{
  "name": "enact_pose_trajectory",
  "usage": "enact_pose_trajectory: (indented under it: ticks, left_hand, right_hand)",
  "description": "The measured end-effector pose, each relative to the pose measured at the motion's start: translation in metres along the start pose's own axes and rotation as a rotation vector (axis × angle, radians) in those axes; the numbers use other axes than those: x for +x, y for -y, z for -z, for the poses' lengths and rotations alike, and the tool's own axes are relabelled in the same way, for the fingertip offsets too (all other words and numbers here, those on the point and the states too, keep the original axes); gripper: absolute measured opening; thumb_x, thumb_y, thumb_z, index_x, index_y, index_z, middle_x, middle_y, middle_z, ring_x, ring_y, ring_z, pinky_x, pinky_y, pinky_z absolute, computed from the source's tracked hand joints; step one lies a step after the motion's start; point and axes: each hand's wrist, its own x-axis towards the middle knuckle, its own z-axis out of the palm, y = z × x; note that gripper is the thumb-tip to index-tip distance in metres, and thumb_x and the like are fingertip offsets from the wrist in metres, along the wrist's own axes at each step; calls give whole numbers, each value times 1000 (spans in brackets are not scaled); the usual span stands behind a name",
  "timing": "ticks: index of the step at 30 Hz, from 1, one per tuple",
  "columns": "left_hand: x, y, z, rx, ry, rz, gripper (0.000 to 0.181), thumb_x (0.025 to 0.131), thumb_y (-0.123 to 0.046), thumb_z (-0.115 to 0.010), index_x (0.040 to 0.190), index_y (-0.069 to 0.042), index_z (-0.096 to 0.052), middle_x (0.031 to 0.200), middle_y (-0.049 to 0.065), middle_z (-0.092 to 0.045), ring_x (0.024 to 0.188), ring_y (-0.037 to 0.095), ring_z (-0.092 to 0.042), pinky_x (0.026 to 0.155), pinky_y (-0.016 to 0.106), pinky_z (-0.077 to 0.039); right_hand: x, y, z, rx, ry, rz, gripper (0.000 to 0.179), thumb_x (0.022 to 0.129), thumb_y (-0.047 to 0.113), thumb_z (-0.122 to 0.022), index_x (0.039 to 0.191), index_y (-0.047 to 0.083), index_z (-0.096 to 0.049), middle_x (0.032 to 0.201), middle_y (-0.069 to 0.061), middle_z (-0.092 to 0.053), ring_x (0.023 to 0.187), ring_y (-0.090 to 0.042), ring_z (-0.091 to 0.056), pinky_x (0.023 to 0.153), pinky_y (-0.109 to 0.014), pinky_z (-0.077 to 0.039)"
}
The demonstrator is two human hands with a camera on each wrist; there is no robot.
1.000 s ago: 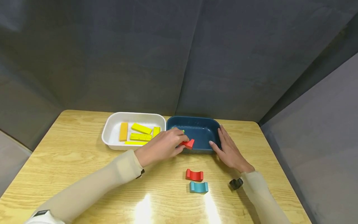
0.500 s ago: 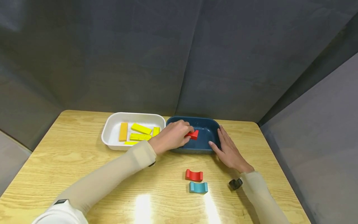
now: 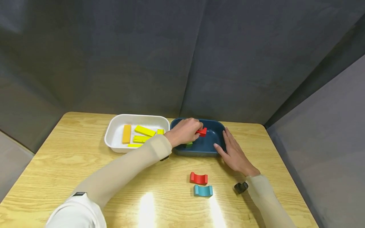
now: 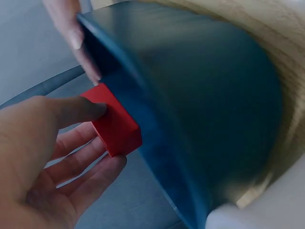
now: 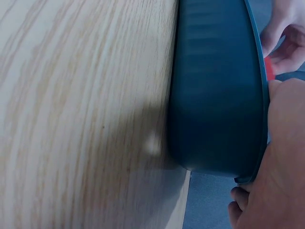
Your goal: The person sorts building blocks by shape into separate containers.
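Observation:
My left hand (image 3: 186,130) pinches a red block (image 3: 202,132) above the dark blue bin (image 3: 211,148). In the left wrist view the thumb presses one face of the red block (image 4: 113,121), with fingertips on the opposite side. A green block (image 3: 189,144) lies inside the bin, partly hidden by the left hand. My right hand (image 3: 235,155) rests at the bin's front right corner, fingers straight along the right side and thumb at the front rim. The right wrist view shows this hand (image 5: 281,157) against the bin's rim.
A white bin (image 3: 114,139) with yellow blocks and an orange block (image 3: 126,134) stands left of the blue bin. Nearer on the wooden table (image 3: 71,158) are a red arch-cut block (image 3: 198,179) and a teal one (image 3: 203,191). A dark partition (image 3: 128,63) rises behind.
My left hand has carried the red block rightward and farther back, from the blue bin's near left part to over its middle. The right hand has stayed in place. More of the green block shows.

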Motion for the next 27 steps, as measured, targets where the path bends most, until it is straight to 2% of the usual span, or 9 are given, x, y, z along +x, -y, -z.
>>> enact_pose_trajectory:
  ticks: [4, 11, 22, 27]
  left_hand:
    - [10, 4, -11, 8, 22, 7, 7, 101, -16, -73, 103, -10, -75, 88, 2, -67, 77, 18, -61, 69, 26, -51]
    - [25, 10, -24, 14, 25, 2, 6, 99, -11, -71, 94, -10, -73, 81, 1, -64, 72, 19, -60, 65, 26, -47]
    - [32, 12, -33, 32, 55, 56, 13, 102, -16, -71, 111, -8, -76, 97, 5, -69, 82, 19, -62, 73, 27, -53]
    - [32, 14, -36, 41, 57, 75, 13, 102, -16, -71, 111, -9, -76, 98, 5, -69, 83, 19, -62, 73, 28, -54]
  right_hand:
    - [0, -1, 0, 5, 6, -3, 90, 112, 56, -45, 171, -1, -9, 181, -15, 2, 166, -41, -5, 129, -68, -13]
    - [-2, -1, 1, 0, -1, -2, 89, 112, 55, -46, 171, -1, -10, 180, -17, -1, 165, -43, -7, 129, -69, -15]
    - [-4, 0, 0, 3, -4, -8, 89, 112, 54, -46, 171, -2, -11, 180, -18, -1, 165, -43, -8, 129, -69, -15]
    - [-5, -1, -1, 4, -5, -2, 88, 112, 54, -46, 171, -2, -10, 180, -18, -1, 164, -44, -9, 129, -69, -15]
